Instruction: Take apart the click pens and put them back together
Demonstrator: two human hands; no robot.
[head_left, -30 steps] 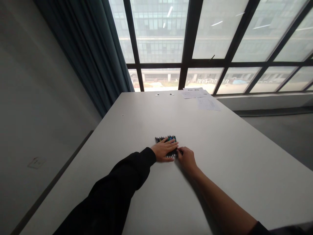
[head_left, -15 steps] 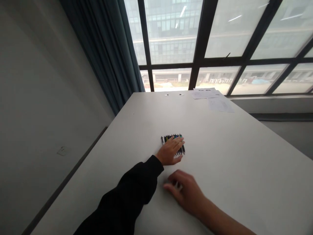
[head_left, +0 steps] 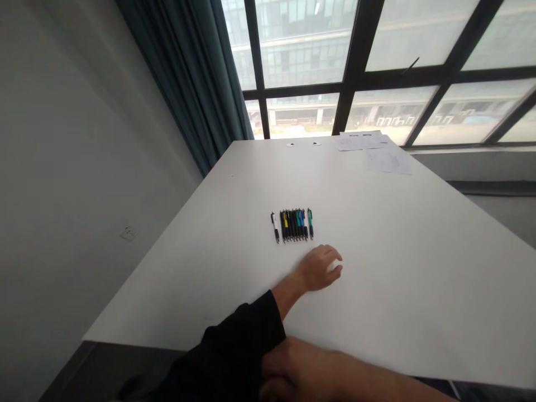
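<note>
Loosely parted grip of the bare left hand (head_left: 320,268), in the head view: thumb standing apart from the curved fingers, with only air in between. Low over the smooth white tabletop (head_left: 377,240), or perhaps resting on it; not possible to tell which. Around the forearm, a loose black fabric sleeve (head_left: 247,343). In front of this sleeve or touching it, the bare right hand (head_left: 288,368), blurred, with folded fingers; cannot tell the state of that grip, nor any cloth inside it. Placed so near the sleeve perhaps for handling its fabric, as a judgement only.

Beyond the left hand, near the middle of the tabletop and apart from both hands, a tight row of slim, mostly black click pens (head_left: 293,228), with some yellow, green and blue among them. To the left, after a small gap, one white pen with black ends (head_left: 275,228), slightly slanted. To the right, after a narrower gap, one green pen with a black lower part (head_left: 310,223). All laid flat, side by side, with tips toward the person, probably for even ends and less rolling.

At the far right corner, overlapping white printed paper sheets (head_left: 362,141), seemingly put there for staying out of the hands' way.
</note>
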